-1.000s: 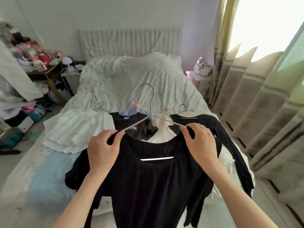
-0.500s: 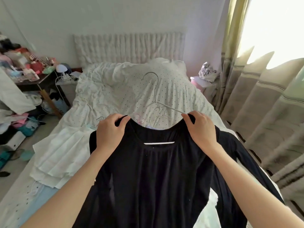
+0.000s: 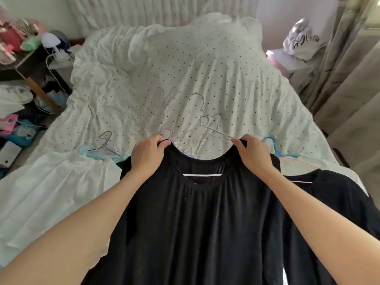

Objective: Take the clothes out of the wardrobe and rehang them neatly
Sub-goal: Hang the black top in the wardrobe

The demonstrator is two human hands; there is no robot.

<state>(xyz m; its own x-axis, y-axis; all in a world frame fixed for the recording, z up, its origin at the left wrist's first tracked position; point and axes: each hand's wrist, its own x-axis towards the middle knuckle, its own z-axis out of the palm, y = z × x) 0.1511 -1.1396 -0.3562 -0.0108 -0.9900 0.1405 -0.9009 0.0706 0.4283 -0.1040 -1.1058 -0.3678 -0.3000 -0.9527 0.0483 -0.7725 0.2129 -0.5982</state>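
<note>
I hold a black top (image 3: 201, 219) up in front of me over the bed. My left hand (image 3: 147, 156) grips its left shoulder at the neckline. My right hand (image 3: 254, 154) grips the right shoulder together with the arm of a white wire hanger (image 3: 202, 118), whose hook sticks up beyond the collar. The hanger's bottom bar shows white inside the neck opening. Other garments on hangers lie on the bed: a white pleated one (image 3: 53, 186) at left, a second black one (image 3: 337, 194) at right.
The bed (image 3: 185, 75) has a crumpled white dotted cover. A cluttered dark table (image 3: 22, 56) and piles of things stand on the floor at left. Curtains (image 3: 349, 83) hang at right, with a pink stand and a white bag (image 3: 300, 40) beside them.
The black top has been lifted off the bed and brought closer to me. Both hands keep their grip on its shoulders. The view has tilted down toward the bed.
</note>
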